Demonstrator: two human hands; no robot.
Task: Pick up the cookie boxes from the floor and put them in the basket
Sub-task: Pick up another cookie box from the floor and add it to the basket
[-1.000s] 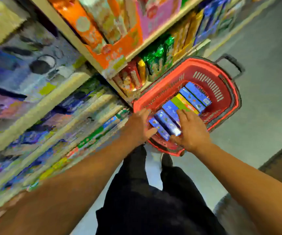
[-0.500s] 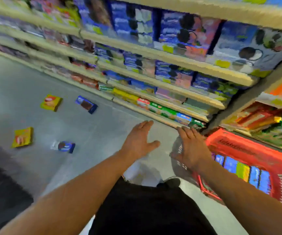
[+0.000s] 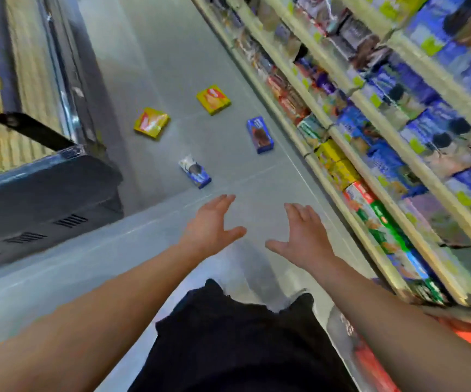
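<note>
Blue cookie box (image 3: 195, 172) lay nearest on the floor (image 3: 172, 66); left hand (image 3: 211, 225) and right hand (image 3: 302, 235), each grip spread and empty, would best reach it first.

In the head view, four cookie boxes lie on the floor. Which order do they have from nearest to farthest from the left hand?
From the left hand:
1. Blue and white box, just ahead of the fingers.
2. Blue box, ahead to the right, near the shelves.
3. Left yellow box, ahead to the left.
4. Far yellow box, farthest up the aisle.
</note>
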